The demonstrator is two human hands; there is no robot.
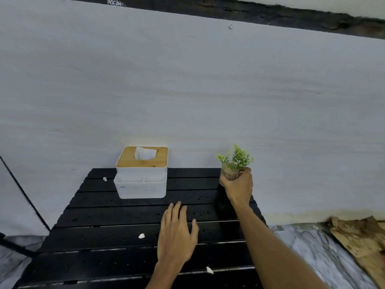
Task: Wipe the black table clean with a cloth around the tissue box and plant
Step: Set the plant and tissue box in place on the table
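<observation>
The black slatted table (108,232) fills the lower middle of the view, with water drops and small white scraps on it. A white tissue box (141,174) with a wooden lid stands at the far left-centre, against the wall. My right hand (238,185) is closed around the small clear pot of the green plant (236,161) at the table's far right corner. My left hand (177,232) lies flat on the slats in the middle, fingers apart, holding nothing. No cloth is visible.
A pale wall (187,90) runs right behind the table. White scraps lie on the slats: one (141,236) near my left hand, one (209,270) at the front, one (104,179) beside the box. Marble floor (308,247) and a piece of brown wood (360,238) lie to the right.
</observation>
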